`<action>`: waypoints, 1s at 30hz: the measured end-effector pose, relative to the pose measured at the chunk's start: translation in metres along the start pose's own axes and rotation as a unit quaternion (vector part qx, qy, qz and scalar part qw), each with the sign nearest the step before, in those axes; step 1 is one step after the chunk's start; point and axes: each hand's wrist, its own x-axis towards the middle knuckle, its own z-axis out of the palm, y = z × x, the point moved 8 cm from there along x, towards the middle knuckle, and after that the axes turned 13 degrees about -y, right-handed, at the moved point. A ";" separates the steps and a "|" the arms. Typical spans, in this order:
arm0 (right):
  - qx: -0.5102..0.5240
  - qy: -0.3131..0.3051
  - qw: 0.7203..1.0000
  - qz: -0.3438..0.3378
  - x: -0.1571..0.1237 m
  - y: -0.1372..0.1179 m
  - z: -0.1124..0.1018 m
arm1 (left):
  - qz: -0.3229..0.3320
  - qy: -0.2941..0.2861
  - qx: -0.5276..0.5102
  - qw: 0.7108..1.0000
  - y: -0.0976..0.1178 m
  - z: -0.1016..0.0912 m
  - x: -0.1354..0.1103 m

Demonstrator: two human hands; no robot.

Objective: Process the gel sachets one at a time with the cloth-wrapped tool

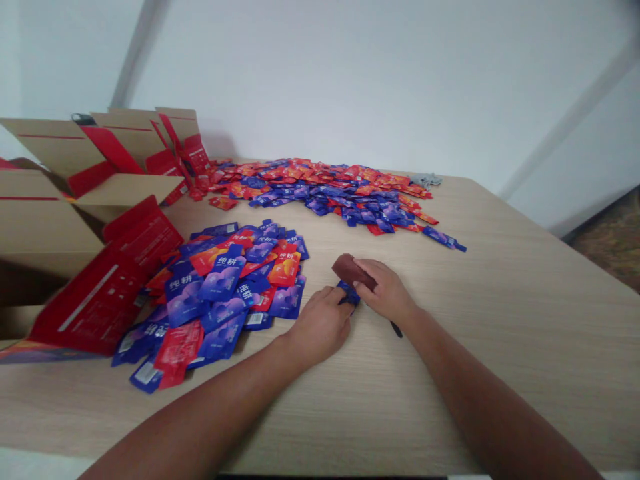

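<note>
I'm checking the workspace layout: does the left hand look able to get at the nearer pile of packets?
Probably yes: the left hand is just beside the nearer pile of packets, with nothing standing between, though its fingers appear to be on a blue packet.

Blue pouch (349,291): partly hidden from me by the left fingers (329,295).
Front carton (107,293): cut off at the left edge.
Far pouches (320,181): print too small.

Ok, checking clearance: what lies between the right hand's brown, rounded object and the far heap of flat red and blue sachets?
In the head view, bare wood-grained tabletop separates the brown object from the heap.
</note>
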 end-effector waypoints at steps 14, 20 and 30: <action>-0.053 -0.039 0.993 0.094 0.002 0.027 0.008 | -0.003 -0.009 0.003 1.000 0.001 -0.002 0.000; -0.058 0.013 0.992 0.113 -0.003 0.031 -0.001 | -0.006 -0.010 0.000 1.000 0.002 -0.004 -0.001; 0.001 -0.076 0.996 -0.035 0.003 -0.016 0.010 | 0.001 -0.004 -0.001 1.000 0.001 -0.001 0.000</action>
